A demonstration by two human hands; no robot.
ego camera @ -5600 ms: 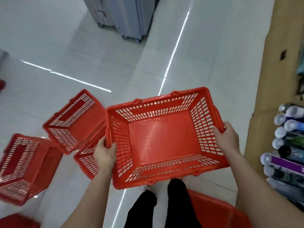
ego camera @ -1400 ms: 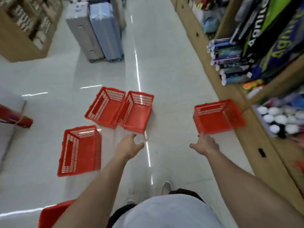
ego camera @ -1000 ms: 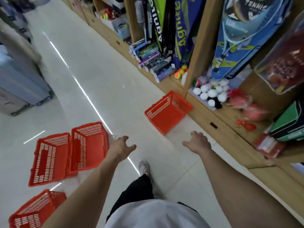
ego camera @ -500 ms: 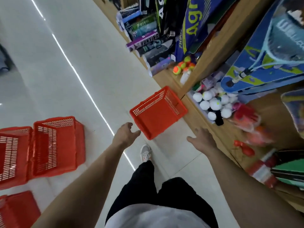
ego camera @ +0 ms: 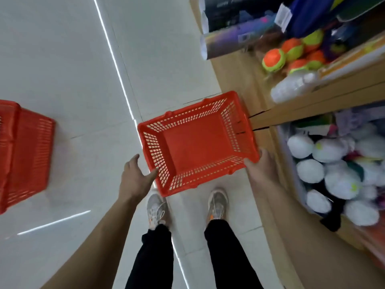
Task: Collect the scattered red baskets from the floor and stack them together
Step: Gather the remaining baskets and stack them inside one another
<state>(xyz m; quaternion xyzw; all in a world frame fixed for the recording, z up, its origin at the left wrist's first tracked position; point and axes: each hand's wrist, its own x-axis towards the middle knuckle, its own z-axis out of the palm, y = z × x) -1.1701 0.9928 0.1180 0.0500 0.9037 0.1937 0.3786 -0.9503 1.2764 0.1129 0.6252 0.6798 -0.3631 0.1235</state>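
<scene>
Sports shop — shelf [ego camera: 302, 109] w/ balls [ego camera: 273, 60]

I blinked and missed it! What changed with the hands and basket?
Both hands moved forward to the red basket. The right hand now grips its near corner; the left hand touches the opposite corner. The other red baskets stay on the floor.

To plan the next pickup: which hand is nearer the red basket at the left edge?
Left. The left hand is at the left corner of the middle basket, with bare floor between it and the left-edge basket. The right hand grips its right corner, farther away.
</scene>
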